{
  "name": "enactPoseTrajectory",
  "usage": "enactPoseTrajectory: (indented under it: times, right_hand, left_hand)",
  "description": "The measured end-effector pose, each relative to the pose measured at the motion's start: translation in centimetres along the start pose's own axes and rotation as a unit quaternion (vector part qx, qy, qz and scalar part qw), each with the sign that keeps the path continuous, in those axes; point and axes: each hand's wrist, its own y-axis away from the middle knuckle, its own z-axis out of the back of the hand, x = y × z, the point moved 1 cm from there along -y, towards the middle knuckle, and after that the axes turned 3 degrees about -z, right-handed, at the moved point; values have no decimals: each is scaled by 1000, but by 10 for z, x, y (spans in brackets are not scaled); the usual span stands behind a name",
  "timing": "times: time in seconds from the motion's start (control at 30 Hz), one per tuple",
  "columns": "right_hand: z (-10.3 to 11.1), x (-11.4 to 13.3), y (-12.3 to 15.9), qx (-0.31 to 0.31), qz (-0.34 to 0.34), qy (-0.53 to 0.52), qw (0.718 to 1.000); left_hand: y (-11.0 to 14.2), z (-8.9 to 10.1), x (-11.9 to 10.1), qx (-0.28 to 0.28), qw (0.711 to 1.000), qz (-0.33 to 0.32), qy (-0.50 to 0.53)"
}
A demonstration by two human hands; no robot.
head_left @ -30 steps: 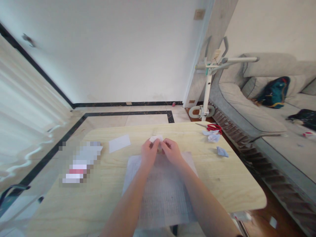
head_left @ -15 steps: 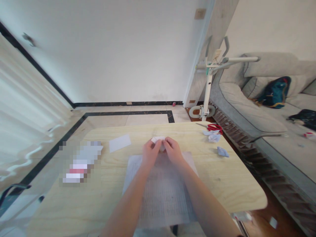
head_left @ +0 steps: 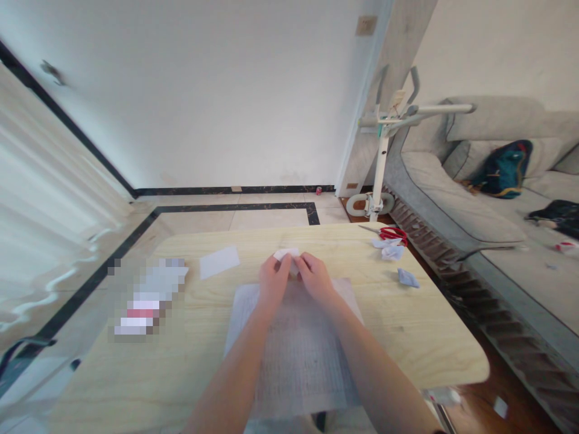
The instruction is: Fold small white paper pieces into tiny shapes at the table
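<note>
Between my two hands is a small folded piece of white paper, its top edge showing above my fingertips. My left hand pinches it from the left, thumb pressed on the near side. From the right, my right hand grips the same paper, fingers curled round its edge. The lower part of the paper is mostly hidden by my fingers. Under my wrists lies a large printed sheet on the wooden table. A flat white paper rectangle rests to the left of my hands.
Red-handled scissors lie at the far right table edge, beside crumpled folded papers. A small bluish folded paper is nearer me. A blurred-out item lies at the left. Beyond the right edge stands a grey sofa.
My hands shift slightly right and then back left with the folded paper, whose visible top edge changes angle. My fingers stay on it; the other things on the table have not moved.
</note>
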Motion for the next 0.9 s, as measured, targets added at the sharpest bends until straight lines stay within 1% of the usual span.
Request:
enactPoseTrajectory:
  times: [0.2,0.4,0.5,0.63,0.73,0.9]
  right_hand:
    - [1,1,1,3,10,-7,1000]
    - [1,1,1,-8,0,-70,998]
    - [1,0,-1,-17,-5,-101,995]
    - [1,-1,-3,-13,-8,-150,989]
    - [1,-2,-3,-9,-10,-154,988]
    - [1,-2,-3,-6,-20,-153,988]
  left_hand:
    - [0,1,-2,-6,1000,-2,5]
    - [0,1,-1,-2,1000,0,7]
    - [1,-1,-1,15,1000,-6,19]
    - [2,-2,2,45,999,-18,22]
    - [3,-2,4,45,999,-24,14]
    - [3,-3,2,41,999,-15,19]
